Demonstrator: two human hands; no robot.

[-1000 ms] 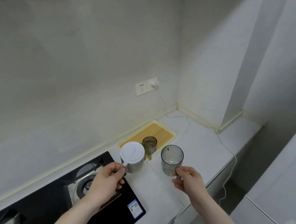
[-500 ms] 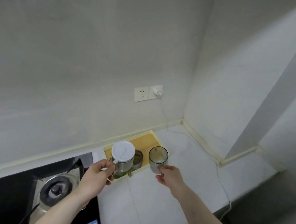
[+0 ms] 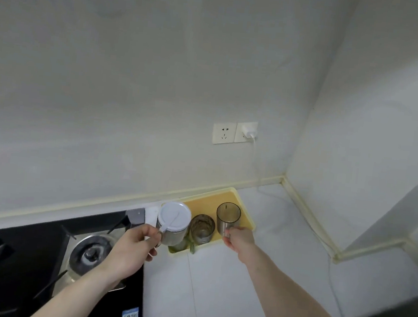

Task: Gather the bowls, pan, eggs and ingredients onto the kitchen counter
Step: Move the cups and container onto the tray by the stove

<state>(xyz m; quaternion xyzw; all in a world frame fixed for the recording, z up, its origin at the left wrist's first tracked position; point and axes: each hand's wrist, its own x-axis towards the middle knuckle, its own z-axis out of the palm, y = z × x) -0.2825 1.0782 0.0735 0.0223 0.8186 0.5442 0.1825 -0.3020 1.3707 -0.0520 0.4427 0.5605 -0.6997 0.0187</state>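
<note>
My left hand (image 3: 132, 249) grips the handle of a steel canister with a white lid (image 3: 173, 222), held at the left end of a yellow tray (image 3: 245, 210) by the back wall. My right hand (image 3: 238, 240) holds a smoky clear cup (image 3: 228, 218) by its base over the tray's right part. Between them, a second dark glass cup (image 3: 202, 228) stands in the tray. I cannot tell whether the canister and the held cup touch the tray floor.
A black gas hob with a steel burner (image 3: 91, 253) lies left of the tray. A small white object (image 3: 151, 215) sits behind the canister. A white charger in the wall socket (image 3: 248, 131) trails a cable (image 3: 322, 244) across the white counter (image 3: 253, 292) and over its edge.
Both hands have carried the canister and the clear cup back toward the wall, to the yellow tray. My view has swung left, showing more of the hob.
</note>
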